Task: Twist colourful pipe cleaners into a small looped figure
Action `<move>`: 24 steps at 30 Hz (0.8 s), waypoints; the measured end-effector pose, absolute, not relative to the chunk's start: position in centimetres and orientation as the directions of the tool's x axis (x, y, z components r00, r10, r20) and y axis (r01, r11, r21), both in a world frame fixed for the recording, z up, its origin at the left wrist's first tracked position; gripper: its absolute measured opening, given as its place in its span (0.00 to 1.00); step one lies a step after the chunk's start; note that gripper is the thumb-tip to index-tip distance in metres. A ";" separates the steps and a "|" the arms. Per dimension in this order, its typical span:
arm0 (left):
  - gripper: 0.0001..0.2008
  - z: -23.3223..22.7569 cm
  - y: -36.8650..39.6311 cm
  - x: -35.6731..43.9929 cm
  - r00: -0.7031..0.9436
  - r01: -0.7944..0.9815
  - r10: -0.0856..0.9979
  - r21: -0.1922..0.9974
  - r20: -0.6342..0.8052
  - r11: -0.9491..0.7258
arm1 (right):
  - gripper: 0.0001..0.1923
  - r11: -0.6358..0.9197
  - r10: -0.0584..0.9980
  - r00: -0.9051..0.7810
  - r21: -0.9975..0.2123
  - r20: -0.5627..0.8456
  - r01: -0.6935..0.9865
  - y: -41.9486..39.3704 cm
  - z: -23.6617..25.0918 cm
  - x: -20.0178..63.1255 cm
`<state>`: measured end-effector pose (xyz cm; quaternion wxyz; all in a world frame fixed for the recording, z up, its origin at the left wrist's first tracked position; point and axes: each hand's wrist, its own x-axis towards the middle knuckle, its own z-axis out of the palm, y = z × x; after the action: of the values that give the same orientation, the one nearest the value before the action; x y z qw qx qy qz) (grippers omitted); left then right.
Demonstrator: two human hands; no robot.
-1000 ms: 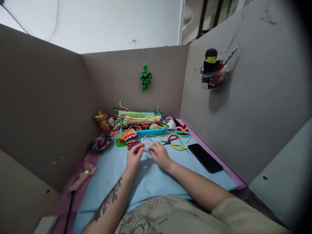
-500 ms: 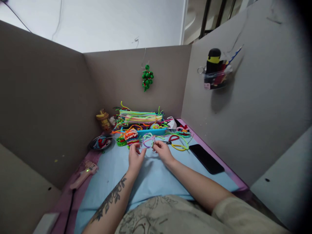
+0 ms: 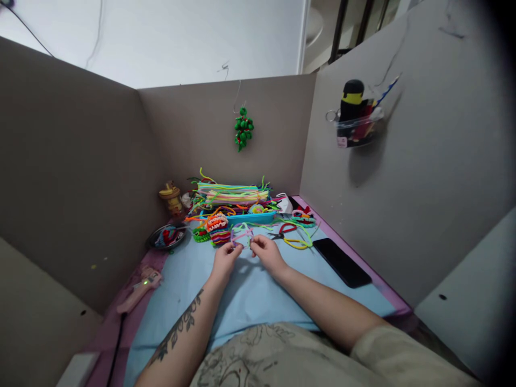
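Between my hands, just above the blue cloth, is a small round frame of pipe cleaners in purple, pink and pale green. My left hand pinches its lower left side between thumb and fingers. On the other side my right hand grips its right edge, fingers closed. Just past my right fingertips lie scissors with red and yellow handles. Finished pipe-cleaner pieces in orange, green and stripes lie beyond my left hand.
A blue tray heaped with pipe cleaners stands at the back. To the left are a dark bowl and a pink glue gun with a cord. A black phone lies at right. Grey partitions enclose the table.
My left hand, apart from the frame with fingers spread before, has closed on it. The frame has shifted slightly left and down and turned; my right hand keeps its hold.
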<state>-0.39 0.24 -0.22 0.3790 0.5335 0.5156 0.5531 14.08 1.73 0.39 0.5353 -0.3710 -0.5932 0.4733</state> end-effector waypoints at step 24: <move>0.06 0.4 -1.8 0.9 0.005 0.787 0.809 0.497 0.587 -0.365 | 0.07 0.384 0.921 -0.091 -0.922 0.379 0.045 0.9 0.1 13.4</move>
<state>0.91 -1.81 0.38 0.0131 0.7088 0.5631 0.4247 13.42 0.92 0.11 0.5514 -0.3877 -0.6227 0.3973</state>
